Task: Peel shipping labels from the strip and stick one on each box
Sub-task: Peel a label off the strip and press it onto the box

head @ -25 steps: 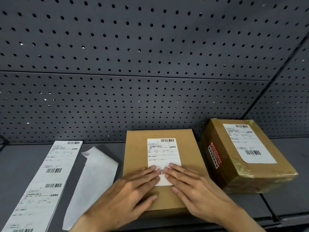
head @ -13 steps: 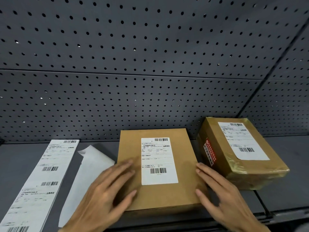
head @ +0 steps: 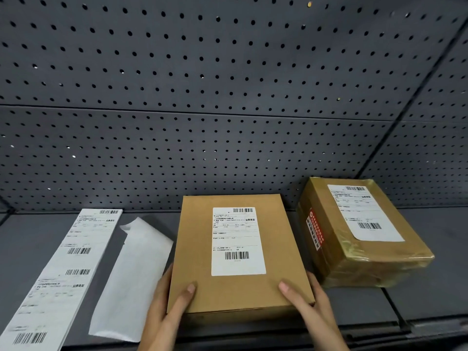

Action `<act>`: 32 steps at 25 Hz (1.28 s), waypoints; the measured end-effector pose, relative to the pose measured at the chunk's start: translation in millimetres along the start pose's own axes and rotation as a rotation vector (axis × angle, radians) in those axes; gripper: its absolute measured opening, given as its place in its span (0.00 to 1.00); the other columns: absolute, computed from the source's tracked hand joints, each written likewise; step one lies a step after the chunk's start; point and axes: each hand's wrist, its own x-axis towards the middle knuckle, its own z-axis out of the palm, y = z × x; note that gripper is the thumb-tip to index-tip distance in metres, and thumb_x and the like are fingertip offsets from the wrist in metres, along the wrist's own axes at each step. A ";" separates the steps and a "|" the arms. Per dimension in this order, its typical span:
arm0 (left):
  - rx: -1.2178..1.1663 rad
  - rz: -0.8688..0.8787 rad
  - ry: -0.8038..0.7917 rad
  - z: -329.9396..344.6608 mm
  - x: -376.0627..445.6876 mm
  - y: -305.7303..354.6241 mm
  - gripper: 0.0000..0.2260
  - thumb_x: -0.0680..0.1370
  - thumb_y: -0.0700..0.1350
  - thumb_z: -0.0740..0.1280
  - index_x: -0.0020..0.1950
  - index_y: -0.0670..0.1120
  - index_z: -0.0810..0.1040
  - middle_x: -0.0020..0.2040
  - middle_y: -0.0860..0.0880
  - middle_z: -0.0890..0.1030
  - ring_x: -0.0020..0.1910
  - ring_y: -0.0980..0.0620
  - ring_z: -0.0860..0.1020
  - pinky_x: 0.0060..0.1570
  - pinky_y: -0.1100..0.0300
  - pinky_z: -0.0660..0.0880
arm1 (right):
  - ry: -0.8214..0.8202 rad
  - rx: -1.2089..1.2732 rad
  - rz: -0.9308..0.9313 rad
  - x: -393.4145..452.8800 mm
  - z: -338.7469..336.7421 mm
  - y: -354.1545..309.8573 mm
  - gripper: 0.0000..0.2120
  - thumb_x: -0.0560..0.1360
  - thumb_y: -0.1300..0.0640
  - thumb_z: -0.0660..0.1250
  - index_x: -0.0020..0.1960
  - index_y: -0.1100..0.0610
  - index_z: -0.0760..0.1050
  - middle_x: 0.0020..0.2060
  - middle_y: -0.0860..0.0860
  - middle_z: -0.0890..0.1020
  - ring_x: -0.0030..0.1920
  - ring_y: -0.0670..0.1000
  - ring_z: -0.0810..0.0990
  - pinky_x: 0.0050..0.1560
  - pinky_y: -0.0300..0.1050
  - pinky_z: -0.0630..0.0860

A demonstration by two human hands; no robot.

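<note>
**Both hands grip the labelled box at its near corners**

In the lower centre of the frame a flat brown box (head: 235,287) lies on the grey shelf (head: 430,287), a white shipping label (head: 238,241) stuck flat on its top face. The left hand (head: 167,307) grasps the box at its near left corner, thumb on top and fingers down the left side. The right hand (head: 309,302) grasps the near right corner the same way, thumb lying on the top face. The box's near edge sits close to the shelf's front lip.

To the right, a tape-wrapped box (head: 367,252) stands at an angle, its own label (head: 364,211) on top and a red sticker (head: 315,230) on its left side. A narrow gap of bare shelf separates the two boxes. Beyond the wrapped box, the lower right of the frame shows open shelf.

At lower left the label strip (head: 63,272) runs from the back of the shelf down to the frame's bottom edge. Between it and the held box lies a blank backing sheet (head: 131,282), its far corner curled up; its right edge lies just beside the box's left side and the left hand's fingers. A perforated grey back panel (head: 228,97) fills the upper frame just behind the box's far edge.
</note>
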 end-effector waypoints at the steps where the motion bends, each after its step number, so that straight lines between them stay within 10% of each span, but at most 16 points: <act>1: -0.039 -0.014 0.015 2.9 -1.5 1.0 0.26 0.68 0.53 0.77 0.64 0.61 0.73 0.62 0.62 0.78 0.59 0.66 0.74 0.56 0.63 0.68 | 0.016 0.030 0.006 -1.9 2.6 -1.2 0.29 0.69 0.53 0.82 0.64 0.50 0.70 0.50 0.43 0.81 0.50 0.41 0.78 0.45 0.35 0.70; 6: -0.091 0.052 0.038 6.6 0.0 6.2 0.27 0.68 0.44 0.80 0.62 0.60 0.74 0.58 0.59 0.80 0.55 0.62 0.76 0.49 0.66 0.70 | 0.035 0.112 -0.004 -8.0 7.0 -9.8 0.28 0.70 0.55 0.79 0.63 0.45 0.68 0.51 0.40 0.78 0.50 0.41 0.76 0.58 0.44 0.69; 11: -0.077 0.108 0.006 4.8 -3.9 29.0 0.27 0.69 0.43 0.80 0.63 0.55 0.74 0.56 0.59 0.80 0.55 0.54 0.78 0.48 0.65 0.71 | 0.028 0.170 -0.069 -31.0 4.6 -43.8 0.19 0.70 0.55 0.80 0.47 0.42 0.70 0.46 0.40 0.79 0.47 0.39 0.77 0.43 0.35 0.69; 18: -0.089 0.144 -0.034 28.8 -29.7 67.3 0.22 0.71 0.43 0.76 0.63 0.55 0.78 0.53 0.56 0.84 0.55 0.56 0.80 0.43 0.68 0.72 | 0.003 0.181 -0.211 -54.1 -34.8 -79.0 0.30 0.57 0.46 0.86 0.50 0.38 0.71 0.45 0.38 0.87 0.50 0.39 0.83 0.54 0.39 0.72; 20: -0.111 0.160 -0.016 47.8 -40.1 73.8 0.21 0.69 0.46 0.78 0.59 0.59 0.78 0.48 0.58 0.85 0.52 0.57 0.80 0.38 0.71 0.76 | -0.021 0.181 -0.246 -55.3 -54.9 -89.3 0.30 0.57 0.48 0.86 0.51 0.39 0.72 0.43 0.33 0.86 0.46 0.35 0.84 0.53 0.38 0.72; 24: -0.110 0.191 -0.078 106.8 -59.0 69.1 0.39 0.56 0.62 0.81 0.66 0.61 0.76 0.54 0.62 0.85 0.55 0.60 0.82 0.59 0.59 0.74 | -0.012 0.182 -0.273 -46.7 -118.7 -104.6 0.27 0.59 0.47 0.84 0.50 0.38 0.72 0.47 0.39 0.87 0.52 0.41 0.84 0.58 0.42 0.75; 32: -0.121 0.206 -0.158 242.7 -80.2 61.5 0.36 0.62 0.60 0.79 0.69 0.57 0.75 0.59 0.58 0.84 0.53 0.63 0.82 0.51 0.65 0.73 | -0.020 0.143 -0.276 -12.0 -245.0 -127.7 0.18 0.65 0.48 0.78 0.51 0.44 0.75 0.45 0.42 0.88 0.55 0.47 0.84 0.65 0.51 0.76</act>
